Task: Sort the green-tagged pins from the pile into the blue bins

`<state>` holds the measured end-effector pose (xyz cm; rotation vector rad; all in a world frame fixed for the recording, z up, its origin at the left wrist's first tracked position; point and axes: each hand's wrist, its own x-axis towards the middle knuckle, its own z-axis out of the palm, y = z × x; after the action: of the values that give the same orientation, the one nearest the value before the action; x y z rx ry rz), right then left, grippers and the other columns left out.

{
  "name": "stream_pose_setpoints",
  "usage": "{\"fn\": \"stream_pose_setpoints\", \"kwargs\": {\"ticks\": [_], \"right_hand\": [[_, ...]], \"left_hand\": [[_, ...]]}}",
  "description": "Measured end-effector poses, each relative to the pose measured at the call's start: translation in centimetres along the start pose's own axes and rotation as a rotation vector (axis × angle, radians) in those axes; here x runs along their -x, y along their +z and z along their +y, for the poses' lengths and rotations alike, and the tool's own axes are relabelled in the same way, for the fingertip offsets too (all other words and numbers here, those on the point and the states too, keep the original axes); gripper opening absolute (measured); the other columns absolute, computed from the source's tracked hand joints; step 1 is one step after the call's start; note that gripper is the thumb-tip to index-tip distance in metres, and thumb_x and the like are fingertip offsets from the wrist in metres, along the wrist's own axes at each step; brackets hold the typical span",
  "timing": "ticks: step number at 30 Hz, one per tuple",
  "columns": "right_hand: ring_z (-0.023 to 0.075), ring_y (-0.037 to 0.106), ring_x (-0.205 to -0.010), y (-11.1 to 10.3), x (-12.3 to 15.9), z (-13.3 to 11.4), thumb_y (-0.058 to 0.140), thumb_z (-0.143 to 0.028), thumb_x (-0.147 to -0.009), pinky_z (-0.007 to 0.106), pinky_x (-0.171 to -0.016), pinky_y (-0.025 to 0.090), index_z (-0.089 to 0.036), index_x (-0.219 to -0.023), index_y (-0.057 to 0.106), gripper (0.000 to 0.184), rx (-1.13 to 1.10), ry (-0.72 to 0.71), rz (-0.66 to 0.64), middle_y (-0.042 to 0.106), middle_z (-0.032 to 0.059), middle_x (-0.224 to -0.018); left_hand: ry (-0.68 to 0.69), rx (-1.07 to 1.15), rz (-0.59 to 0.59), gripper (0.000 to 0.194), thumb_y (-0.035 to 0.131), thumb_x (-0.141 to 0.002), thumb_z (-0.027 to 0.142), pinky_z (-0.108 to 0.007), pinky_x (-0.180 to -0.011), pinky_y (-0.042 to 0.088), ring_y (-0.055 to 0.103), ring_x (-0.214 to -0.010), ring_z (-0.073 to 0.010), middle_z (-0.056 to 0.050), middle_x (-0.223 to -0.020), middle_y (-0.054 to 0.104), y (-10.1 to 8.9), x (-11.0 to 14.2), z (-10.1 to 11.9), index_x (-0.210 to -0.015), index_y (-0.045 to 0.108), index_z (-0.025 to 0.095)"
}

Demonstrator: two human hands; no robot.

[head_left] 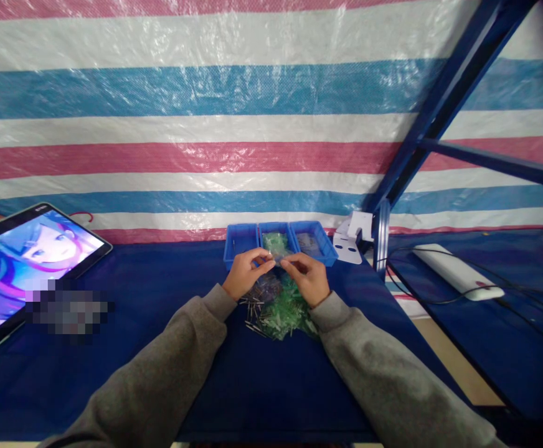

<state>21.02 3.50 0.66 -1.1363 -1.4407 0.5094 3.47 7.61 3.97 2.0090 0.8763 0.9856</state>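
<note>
My left hand [246,272] and my right hand [307,278] are raised together over a pile of small green plastic parts and thin metal pins [278,308] on the blue tablecloth. The fingertips of both hands meet and pinch one tiny part between them; it is too small to make out. Just behind the hands stand three small blue bins: the left bin [240,241] looks nearly empty, the middle bin [275,239] holds green parts, the right bin [312,241] holds greyish parts. Grey sleeves cover both forearms.
A tablet [17,267] showing a cartoon picture leans at the left. A white bracket [352,235] and blue metal frame posts [383,233] stand to the right. A white power strip [458,272] with cables lies on the neighbouring table. A striped tarp hangs behind.
</note>
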Motion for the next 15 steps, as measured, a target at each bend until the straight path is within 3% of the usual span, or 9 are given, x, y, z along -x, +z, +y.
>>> {"fn": "stream_pose_setpoints", "kwargs": {"ticks": [3, 8, 15], "right_hand": [[0.0135, 0.053, -0.060, 0.0, 0.1, -0.3, 0.060, -0.038, -0.082, 0.027, -0.057, 0.042, -0.019, -0.077, 0.067, 0.020, 0.030, -0.034, -0.013, 0.064, 0.0024, -0.073], [0.0125, 0.052, -0.060, 0.1, 0.2, -1.2, 0.060, -0.036, -0.083, 0.025, -0.054, 0.041, -0.020, -0.094, 0.067, 0.020, 0.055, -0.072, -0.030, 0.062, 0.0022, -0.078], [0.0136, 0.054, -0.063, -0.2, 0.1, -0.7, 0.057, -0.037, -0.084, 0.026, -0.057, 0.042, -0.019, -0.084, 0.066, 0.020, 0.071, -0.044, -0.033, 0.065, 0.0026, -0.077]], "left_hand": [[0.019, -0.034, -0.025, 0.020, 0.061, -0.081, 0.033, -0.023, -0.064, 0.045, 0.059, -0.073, -0.0144, -0.004, -0.080, 0.065, -0.1, 0.0, 0.0, -0.083, 0.064, 0.013], [0.052, -0.138, -0.006, 0.011, 0.065, -0.077, 0.022, -0.022, -0.062, 0.041, 0.057, -0.065, -0.0128, -0.001, -0.068, 0.064, -0.2, 0.1, 0.4, -0.071, 0.064, 0.013], [0.074, -0.216, -0.022, 0.015, 0.063, -0.079, 0.024, -0.021, -0.058, 0.038, 0.057, -0.062, -0.0123, -0.002, -0.068, 0.067, 0.0, 0.3, 1.0, -0.069, 0.067, 0.013]]}}
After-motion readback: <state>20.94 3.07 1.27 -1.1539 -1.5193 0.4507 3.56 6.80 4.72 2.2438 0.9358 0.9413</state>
